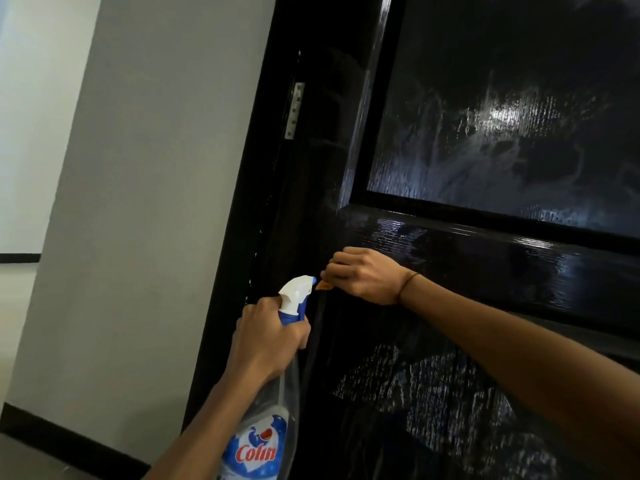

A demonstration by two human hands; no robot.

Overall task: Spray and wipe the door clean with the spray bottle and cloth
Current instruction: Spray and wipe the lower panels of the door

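In left hand's grip, spray bottle.

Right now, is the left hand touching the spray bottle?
Touching. The head view shows the left hand wrapped round the neck of the spray bottle, just below the white trigger head.

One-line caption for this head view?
Left hand grips spray bottle; right hand wipes black door with cloth.

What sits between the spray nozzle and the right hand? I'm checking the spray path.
Only an orange cloth tip peeking from the right hand, just beside the spray bottle nozzle, in the head view.
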